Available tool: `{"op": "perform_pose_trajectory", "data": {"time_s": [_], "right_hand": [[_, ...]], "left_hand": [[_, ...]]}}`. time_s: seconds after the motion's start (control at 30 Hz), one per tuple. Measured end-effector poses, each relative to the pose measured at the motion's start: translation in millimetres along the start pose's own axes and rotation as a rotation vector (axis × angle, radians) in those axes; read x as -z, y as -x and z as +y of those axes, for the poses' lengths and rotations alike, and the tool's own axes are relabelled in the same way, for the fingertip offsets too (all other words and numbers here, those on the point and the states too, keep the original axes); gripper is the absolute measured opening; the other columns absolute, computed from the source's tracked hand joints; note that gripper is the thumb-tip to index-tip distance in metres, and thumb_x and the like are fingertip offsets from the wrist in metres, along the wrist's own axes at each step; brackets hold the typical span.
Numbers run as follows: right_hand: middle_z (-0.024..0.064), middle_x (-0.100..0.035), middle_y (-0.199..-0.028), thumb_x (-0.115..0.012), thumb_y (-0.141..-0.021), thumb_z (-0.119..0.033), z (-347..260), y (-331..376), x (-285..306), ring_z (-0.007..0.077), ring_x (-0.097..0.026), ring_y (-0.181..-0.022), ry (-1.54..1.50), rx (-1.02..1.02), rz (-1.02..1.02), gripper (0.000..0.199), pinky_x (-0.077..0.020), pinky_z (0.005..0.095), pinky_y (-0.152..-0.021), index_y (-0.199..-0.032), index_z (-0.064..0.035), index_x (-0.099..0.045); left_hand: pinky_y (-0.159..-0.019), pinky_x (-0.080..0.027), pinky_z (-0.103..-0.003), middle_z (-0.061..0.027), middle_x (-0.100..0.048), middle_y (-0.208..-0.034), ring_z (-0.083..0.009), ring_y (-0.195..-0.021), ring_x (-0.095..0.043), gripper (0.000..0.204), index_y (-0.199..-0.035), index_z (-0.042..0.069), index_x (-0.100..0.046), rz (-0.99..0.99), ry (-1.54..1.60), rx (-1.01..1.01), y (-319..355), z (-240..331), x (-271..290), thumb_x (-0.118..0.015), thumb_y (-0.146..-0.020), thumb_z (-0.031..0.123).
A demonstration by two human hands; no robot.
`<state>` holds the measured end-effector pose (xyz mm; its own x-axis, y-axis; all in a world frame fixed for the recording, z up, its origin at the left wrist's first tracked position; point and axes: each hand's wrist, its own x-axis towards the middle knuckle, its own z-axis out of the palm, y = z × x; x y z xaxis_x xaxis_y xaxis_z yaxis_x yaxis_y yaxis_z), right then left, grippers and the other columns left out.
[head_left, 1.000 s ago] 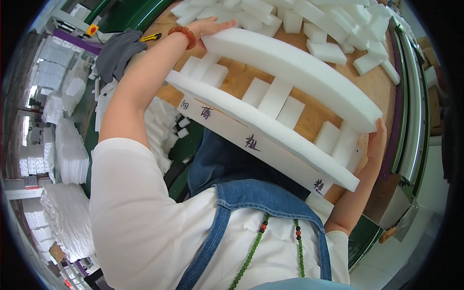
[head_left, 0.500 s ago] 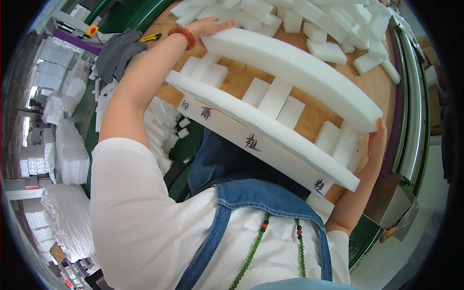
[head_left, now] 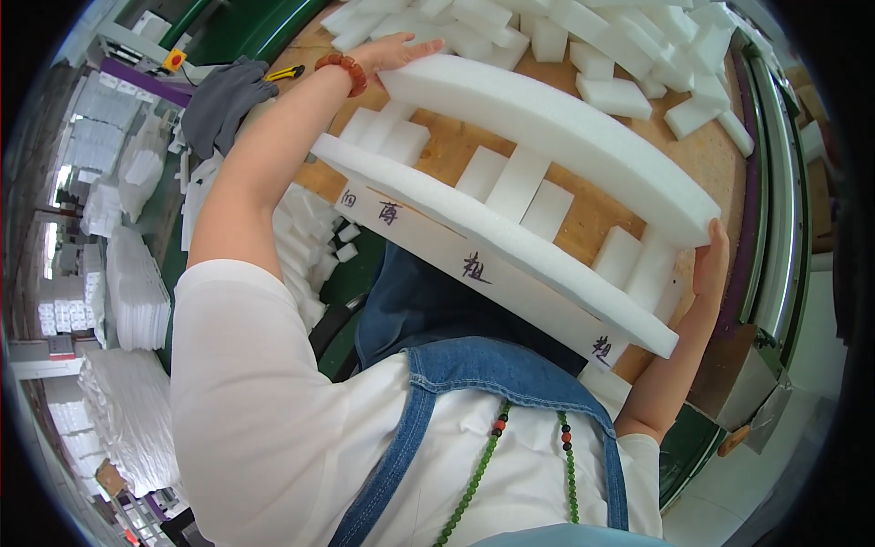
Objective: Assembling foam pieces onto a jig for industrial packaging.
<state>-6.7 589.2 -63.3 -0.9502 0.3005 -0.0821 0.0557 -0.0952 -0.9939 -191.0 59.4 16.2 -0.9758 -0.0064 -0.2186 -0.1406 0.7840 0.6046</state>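
A long white foam strip (head_left: 547,137) stands on edge across the far side of the bench. My left hand (head_left: 392,56) is at its left end, fingers reaching along the far side. At the right end my right hand (head_left: 711,260) has its fingers bent against the foam; part of that hand is hidden. Parallel to it, a nearer foam strip (head_left: 492,239) lies closer to my body. Short foam blocks bridge the gap between them: a left block (head_left: 394,117), a middle block (head_left: 519,185) and a right block (head_left: 649,269). Smaller foam pieces (head_left: 548,211) sit beside these.
A heap of loose foam blocks (head_left: 629,46) covers the far bench. Nearest me runs a white board (head_left: 474,273) with handwritten marks. A grey cloth (head_left: 223,102) and a yellow cutter knife (head_left: 286,73) lie at far left. A metal roller (head_left: 775,201) borders the right side.
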Motion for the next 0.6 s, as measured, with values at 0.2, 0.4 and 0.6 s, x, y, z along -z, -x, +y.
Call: {"op": "perform_pose_trajectory", "data": {"time_s": [0.2, 0.4, 0.6], "right_hand": [[0.0161, -0.046, -0.124, -0.054, -0.084, -0.043, -1, 1, -3, 0.0261, -0.041, -0.118, 0.002, -0.005, 0.007, 0.063, -0.0246, 0.038, -0.103, -0.127, 0.0031, -0.045], [0.0164, -0.047, -0.124, -0.054, -0.084, -0.043, 28, -27, 38, 0.0262, -0.041, -0.118, -1.006, -0.498, -0.274, 0.064, -0.0244, 0.038, -0.103, -0.127, 0.0036, -0.044], [0.0166, -0.047, -0.124, -0.054, -0.084, -0.043, 31, -29, 42, 0.0262, -0.041, -0.117, -1.359, -0.674, -0.37, 0.065, -0.0243, 0.0379, -0.103, -0.128, 0.004, -0.043]], "left_hand": [[-0.095, -0.042, -0.052, -0.0208, -0.044, -0.134, -0.0403, -0.118, -0.048, 0.097, -0.139, 0.007, -0.033, -0.017, 0.02, -0.018, 2, 1, -1, -0.054, -0.071, 0.073], [-0.095, -0.042, -0.052, -0.0206, -0.044, -0.134, -0.0402, -0.118, -0.048, 0.097, -0.139, 0.008, -0.034, -0.012, -0.001, -0.029, -5, -5, 0, -0.054, -0.071, 0.074], [-0.095, -0.043, -0.052, -0.0205, -0.044, -0.134, -0.0402, -0.118, -0.047, 0.098, -0.139, 0.008, -0.034, -0.004, -0.004, -0.04, -3, -4, -2, -0.053, -0.07, 0.075]]}}
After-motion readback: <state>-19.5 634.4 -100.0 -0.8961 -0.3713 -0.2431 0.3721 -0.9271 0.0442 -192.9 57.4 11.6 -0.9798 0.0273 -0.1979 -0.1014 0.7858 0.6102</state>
